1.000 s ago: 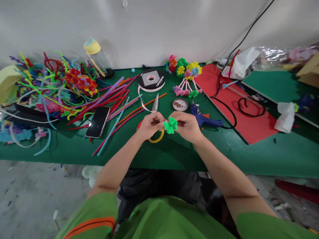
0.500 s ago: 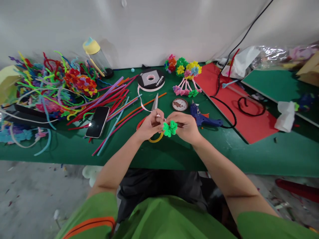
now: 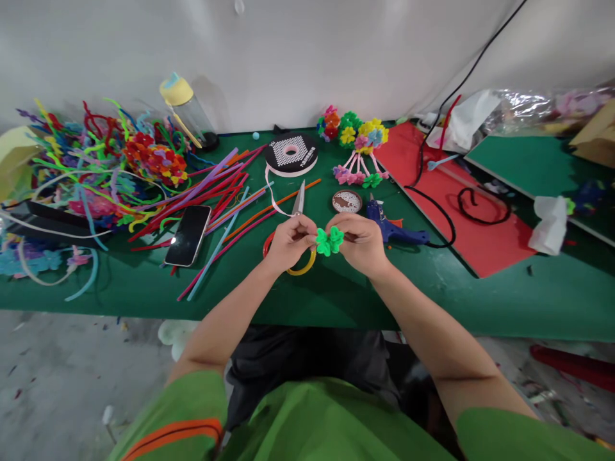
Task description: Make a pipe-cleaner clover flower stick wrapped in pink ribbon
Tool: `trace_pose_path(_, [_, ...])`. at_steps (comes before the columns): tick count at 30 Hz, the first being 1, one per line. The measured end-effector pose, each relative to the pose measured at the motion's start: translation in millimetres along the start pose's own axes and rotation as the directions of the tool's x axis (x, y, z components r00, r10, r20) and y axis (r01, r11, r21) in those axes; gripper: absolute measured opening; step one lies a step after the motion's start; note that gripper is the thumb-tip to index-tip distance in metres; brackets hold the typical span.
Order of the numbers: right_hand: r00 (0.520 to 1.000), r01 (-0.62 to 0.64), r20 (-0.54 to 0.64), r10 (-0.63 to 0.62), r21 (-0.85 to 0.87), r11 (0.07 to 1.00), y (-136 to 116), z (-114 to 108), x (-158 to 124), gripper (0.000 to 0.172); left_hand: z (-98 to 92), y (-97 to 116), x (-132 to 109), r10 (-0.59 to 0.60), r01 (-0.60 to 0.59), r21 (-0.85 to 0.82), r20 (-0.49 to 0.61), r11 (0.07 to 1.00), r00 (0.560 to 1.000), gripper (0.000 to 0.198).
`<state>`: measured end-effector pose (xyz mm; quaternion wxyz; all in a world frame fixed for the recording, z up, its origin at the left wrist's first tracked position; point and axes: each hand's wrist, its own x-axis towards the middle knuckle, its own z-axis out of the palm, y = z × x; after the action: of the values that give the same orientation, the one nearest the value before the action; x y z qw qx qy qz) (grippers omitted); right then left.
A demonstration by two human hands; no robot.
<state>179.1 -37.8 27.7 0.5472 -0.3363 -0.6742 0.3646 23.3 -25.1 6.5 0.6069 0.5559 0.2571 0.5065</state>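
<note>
Head view: left hand (image 3: 291, 243) and right hand (image 3: 359, 242) were close together over the near middle of the green table (image 3: 312, 304), each with thumb and fingers closed in a pinch on a fuzzy green flower (image 3: 329, 241). Flower sat between the fingertips, petals toward the near side; gripping from both sides likely steadied it and left the petals uncovered. What the far fingers held behind it was hidden; could not tell. Scissors (image 3: 299, 200) lay under the left hand, blades pointing far, handles near, presumably for easy pick-up. Ribbon reel (image 3: 278, 157) lay flat beyond, probably so it would not roll, its loose tail running toward the blades. Just right of the right hand, glue gun (image 3: 396, 232) lay on its side, cord (image 3: 449, 224) trailing right over a red board (image 3: 485, 243); bead dish (image 3: 346, 202) stood near its nozzle. Loose stems (image 3: 225, 240) fanned out left, perhaps for easy picking; phone (image 3: 188, 235) rested among them, likely set aside from the working space
</note>
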Motion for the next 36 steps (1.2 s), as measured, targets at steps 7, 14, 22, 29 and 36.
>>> trace_pose_path(7, [0.994,0.020,-0.102,-0.038,-0.168,0.986,0,-1,0,0.010,4.1,0,1,0.049,-0.036,0.100,-0.123,0.994,0.991,0.026])
trace_pose_path(14, [0.989,0.068,-0.110,-0.099,-0.255,0.965,-1,4,-2,0.014,1.9,2,1,0.086,-0.058,0.228,-0.117,0.972,0.989,0.020])
trace_pose_path(22, [0.979,0.196,0.085,-0.183,-0.170,0.966,-1,-4,2,0.014,-1.1,6,1,0.014,-0.025,0.201,0.056,0.979,0.998,0.020])
trace_pose_path(29, [0.980,0.106,0.178,-0.095,-0.054,0.993,-4,-6,3,0.006,-3.2,12,4,-0.048,0.015,0.189,0.171,0.982,0.984,0.028])
trace_pose_path(36, [0.979,0.099,0.181,-0.096,-0.008,0.995,-3,-7,5,0.006,-6.5,14,3,-0.145,0.098,0.217,0.216,0.971,0.965,0.024])
